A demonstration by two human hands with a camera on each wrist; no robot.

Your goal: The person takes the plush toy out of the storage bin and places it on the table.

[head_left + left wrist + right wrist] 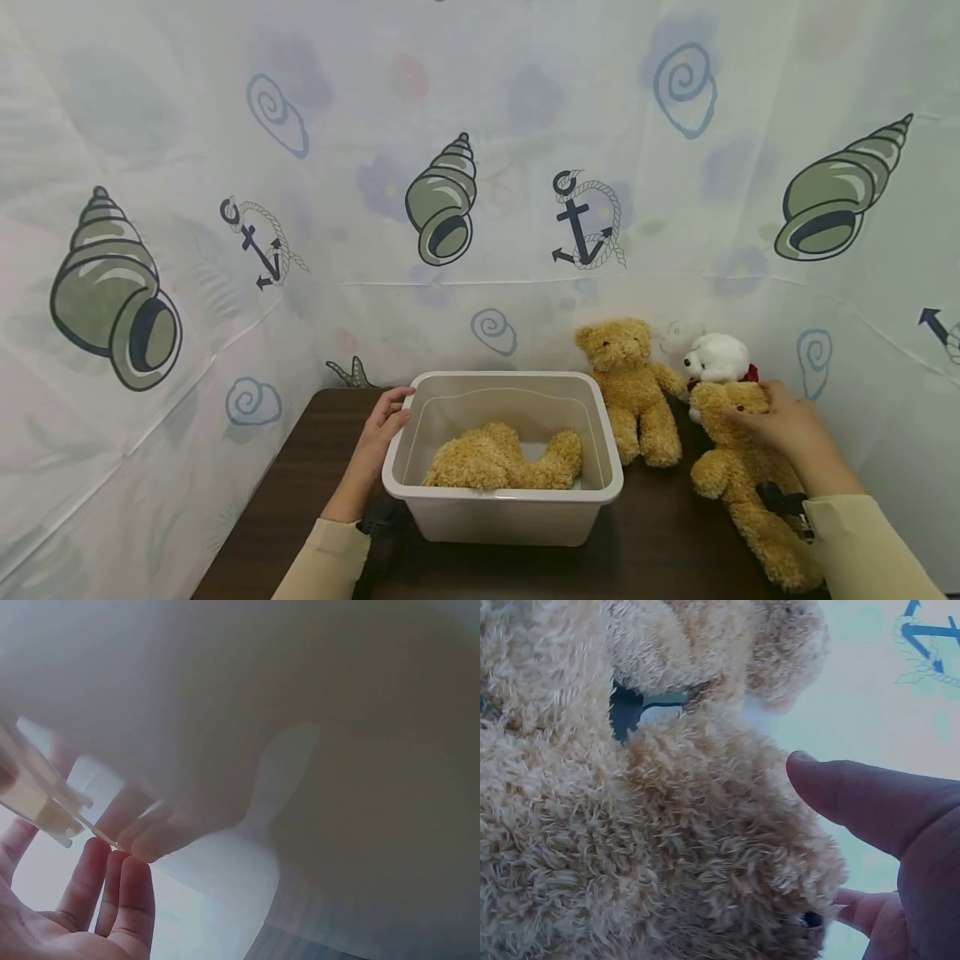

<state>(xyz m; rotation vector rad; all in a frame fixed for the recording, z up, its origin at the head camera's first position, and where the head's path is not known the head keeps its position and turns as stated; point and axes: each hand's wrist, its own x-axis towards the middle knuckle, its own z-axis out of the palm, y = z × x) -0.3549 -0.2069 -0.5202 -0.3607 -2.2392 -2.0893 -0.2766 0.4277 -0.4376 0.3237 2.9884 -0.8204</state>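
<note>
My left hand holds the left rim of a beige plastic bin; its fingertips touch the rim in the left wrist view. Inside the bin lies a curly tan plush toy, its face out of sight. On the right, my right hand grips a tan teddy bear by the head, with the thumb on one side and the fingers mostly hidden behind it. The right wrist view shows the thumb against the bear's curly fur.
Another tan teddy bear sits upright just right of the bin. A white plush bear with a red bit at its neck is partly hidden behind the gripped one. The dark wooden table meets a patterned cloth at the back and sides.
</note>
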